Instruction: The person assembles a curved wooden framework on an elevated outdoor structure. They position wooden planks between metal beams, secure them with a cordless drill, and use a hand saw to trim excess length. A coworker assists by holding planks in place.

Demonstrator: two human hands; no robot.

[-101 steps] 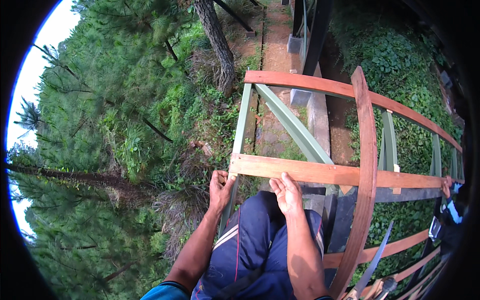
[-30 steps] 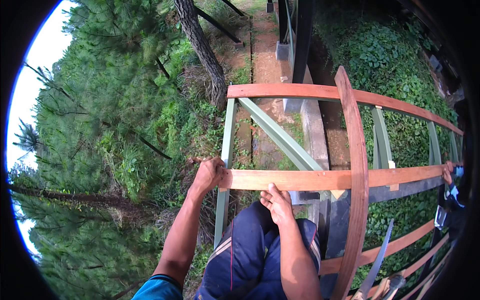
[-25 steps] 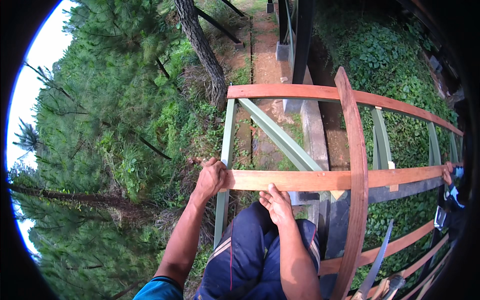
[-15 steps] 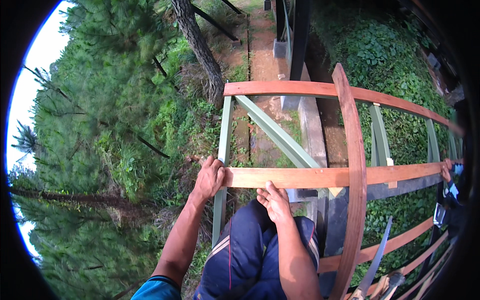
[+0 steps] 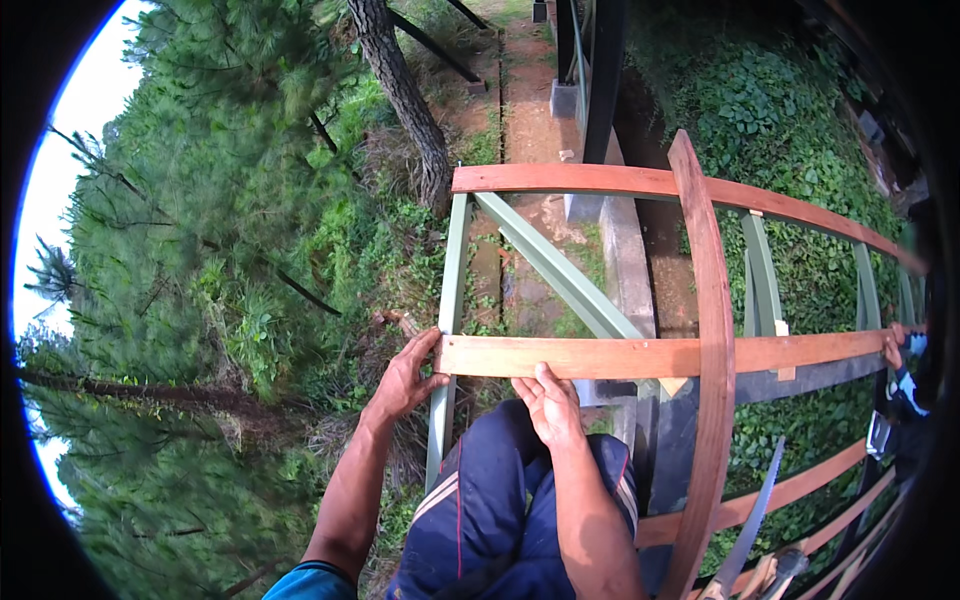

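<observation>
The far end of the wooden plank (image 5: pixel 640 356) runs off toward the right rim, where another person's hand (image 5: pixel 892 347) touches it; that person's body is mostly cut off by the dark edge. A saw blade (image 5: pixel 752 520) pokes up at the lower right, its handle hard to make out among blurred things at the bottom edge.

Below the frame lie a tree trunk (image 5: pixel 405 100), thick green bushes and a dirt path far down. Pale green metal bars (image 5: pixel 447 300) cross under the plank, and the person's knees in dark blue trousers (image 5: pixel 490 520) fill the lower middle. A reddish curved board (image 5: pixel 708 350) crosses over the plank at right angles, and a second long board (image 5: pixel 600 181) lies parallel farther out.

The plank is light orange-brown, straight and smooth, lying flat across the green frame. The left hand (image 5: pixel 405 378) wraps around its left end, fingers curled over the end. The right hand (image 5: pixel 548 402) presses against its near edge, fingers bent on the wood.
</observation>
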